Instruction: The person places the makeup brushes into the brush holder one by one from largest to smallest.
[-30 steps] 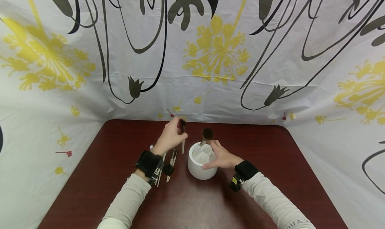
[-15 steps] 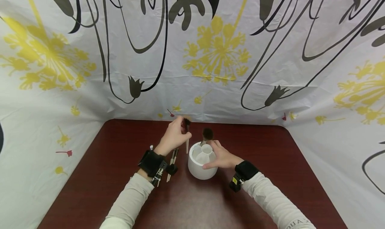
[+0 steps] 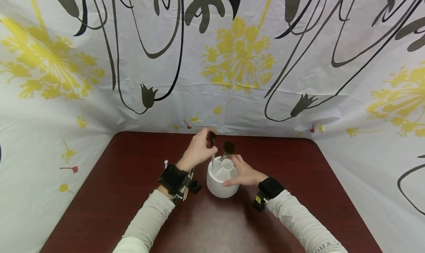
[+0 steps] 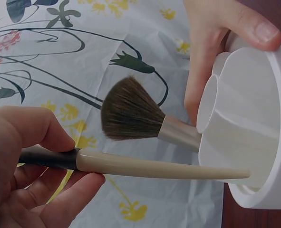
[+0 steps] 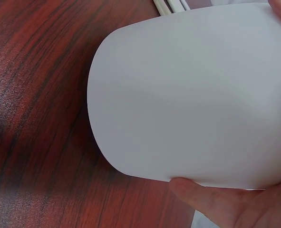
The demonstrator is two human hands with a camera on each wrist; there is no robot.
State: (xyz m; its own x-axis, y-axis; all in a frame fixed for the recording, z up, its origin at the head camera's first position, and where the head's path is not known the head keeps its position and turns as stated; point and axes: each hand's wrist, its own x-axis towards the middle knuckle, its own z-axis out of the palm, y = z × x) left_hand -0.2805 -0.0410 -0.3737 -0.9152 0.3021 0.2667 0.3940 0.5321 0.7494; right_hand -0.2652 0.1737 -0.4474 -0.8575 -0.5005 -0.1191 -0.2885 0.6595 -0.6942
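Note:
My left hand (image 3: 198, 149) pinches a makeup brush (image 4: 145, 165) by its dark part, thumb on one side and fingers on the other. The brush's pale tapered handle points down, and its tip overlaps the mouth of a white round brush holder (image 3: 221, 189). Inside, the holder is split into compartments around a small central tube. My right hand (image 3: 246, 172) grips the holder around its rim and side, with the thumb at the near rim. A fluffy brown makeup brush (image 4: 133, 111) with a silvery ferrule stands in the holder, bristles up, at the far side.
Several thin brushes (image 3: 186, 194) lie on the dark red table (image 3: 265, 223) left of the holder, partly hidden under my left wrist. A patterned white cloth (image 3: 245, 109) hangs behind the table's back edge.
My left hand has moved right with the pinched brush, from beside the holder to over its left rim. The right hand and the holder have stayed in place.

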